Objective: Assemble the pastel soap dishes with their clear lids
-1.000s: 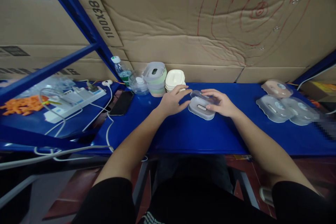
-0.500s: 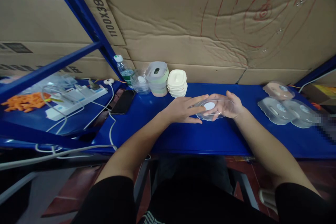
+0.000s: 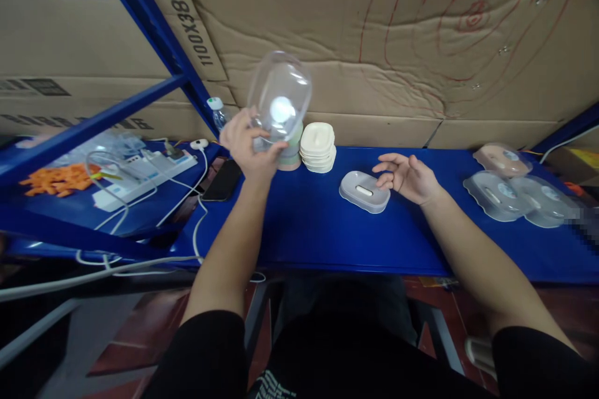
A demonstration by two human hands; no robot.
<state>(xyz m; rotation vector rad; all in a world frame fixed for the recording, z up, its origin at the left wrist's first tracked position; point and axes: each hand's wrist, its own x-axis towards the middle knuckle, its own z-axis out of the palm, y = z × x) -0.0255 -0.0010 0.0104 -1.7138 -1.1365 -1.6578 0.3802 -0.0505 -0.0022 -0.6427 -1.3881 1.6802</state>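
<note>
My left hand (image 3: 247, 144) is raised above the blue shelf (image 3: 327, 237) and grips a clear plastic dome lid (image 3: 279, 96) with a white round sticker, tilted up on its edge in front of the stacks at the back. My right hand (image 3: 408, 177) rests low over the shelf, palm up, fingers loosely spread, holding nothing. Just left of it lies a grey oval tray (image 3: 364, 191) with a slot in its top, flat on the shelf.
A stack of cream trays (image 3: 318, 147) and a grey-green stack partly hidden behind the lid stand at the back. A phone (image 3: 221, 180), a water bottle (image 3: 216, 113), a power strip (image 3: 145, 174) with cables lie left. Packaged pieces (image 3: 510, 190) sit right. Cardboard (image 3: 374, 43) walls the back.
My left hand took the clear lid off the grey tray and lifted it up and to the left. My right hand let go and now lies open beside the tray.
</note>
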